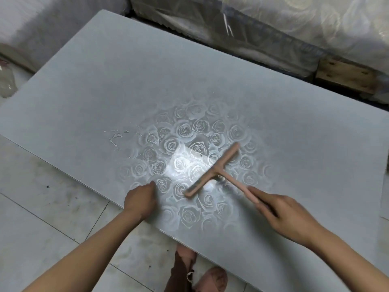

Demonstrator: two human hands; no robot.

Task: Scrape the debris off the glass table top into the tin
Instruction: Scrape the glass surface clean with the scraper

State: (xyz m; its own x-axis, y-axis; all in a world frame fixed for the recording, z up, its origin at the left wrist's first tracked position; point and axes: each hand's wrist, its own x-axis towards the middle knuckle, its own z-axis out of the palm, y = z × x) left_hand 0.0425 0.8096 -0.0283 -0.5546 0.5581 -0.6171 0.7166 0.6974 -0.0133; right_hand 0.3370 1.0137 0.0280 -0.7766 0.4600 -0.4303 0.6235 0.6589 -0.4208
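Observer: Tiles (52, 228) lie nearest, pale and scuffed. Between the person's two forearms a brown trouser leg (181, 268) and a pink slipper (212, 279) show just at the near edge of the glass table top (105, 81).

Checker: And the hands?

Observer: They are apart. The left hand (140, 202) sits at that near edge with its fingers curled, and blur hides whether they hold anything. The right hand (288, 216) is over the glass, fingers and thumb wrapped round the end of the handle of a pink T-shaped scraper (212, 171).

Checker: Where does the scraper lie?

Observer: Between the hands and a little beyond them. Its crossbar runs slantwise, the near end close to the left hand, the far end off beyond the right hand's fingertips. It is low on the glass, over a bright glare patch and a rose pattern. Whether its edge touches the glass cannot be told.

Checker: The debris?

Observer: The debris (115, 138) is a whitish, broken smear on the glass beyond the left hand, well apart from the crossbar.

Checker: Past the table?

Observer: Beyond the right hand, along the far edge, stands plastic-wrapped upholstery (294, 28) with a wooden block (345, 75) beneath it. Far beyond the left hand lies grey fabric (52, 22).
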